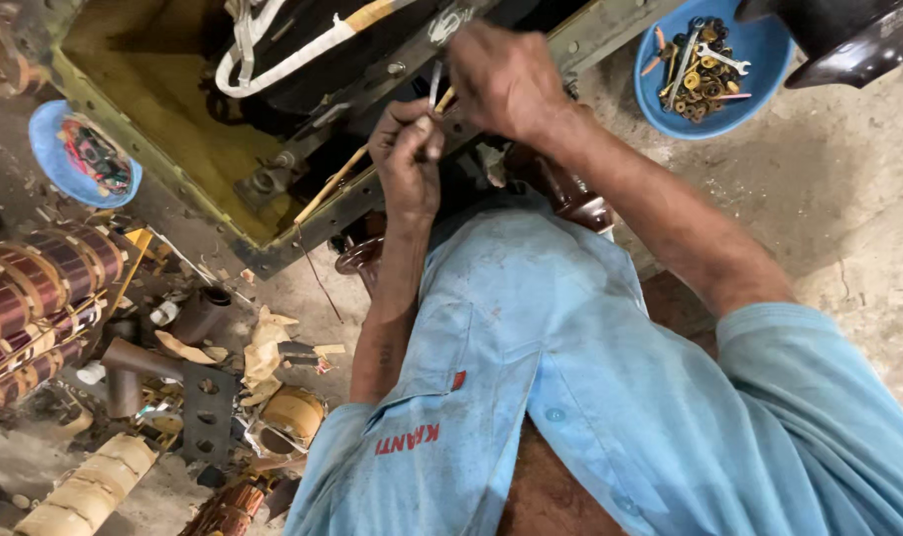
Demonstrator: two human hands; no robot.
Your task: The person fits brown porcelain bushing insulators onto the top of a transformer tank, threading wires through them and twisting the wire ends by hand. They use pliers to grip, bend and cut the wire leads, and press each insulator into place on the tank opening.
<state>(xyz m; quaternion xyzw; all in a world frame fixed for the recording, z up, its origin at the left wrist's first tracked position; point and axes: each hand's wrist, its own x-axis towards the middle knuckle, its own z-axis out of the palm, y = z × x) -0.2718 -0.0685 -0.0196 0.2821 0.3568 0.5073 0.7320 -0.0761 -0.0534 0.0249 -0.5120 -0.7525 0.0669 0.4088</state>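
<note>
Bare concrete floor (848, 228) right of the arms lies open — leftward, copper-wound coils (34, 288) and paper scraps (263, 347) crowd the ground.

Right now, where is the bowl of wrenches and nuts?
The blue bowl sits on the concrete floor at the head view's upper right, beyond the right hand.

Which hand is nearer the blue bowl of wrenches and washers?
Right. The right hand works at the metal frame, a short gap from the blue bowl. The left hand sits lower, farther away.
</note>
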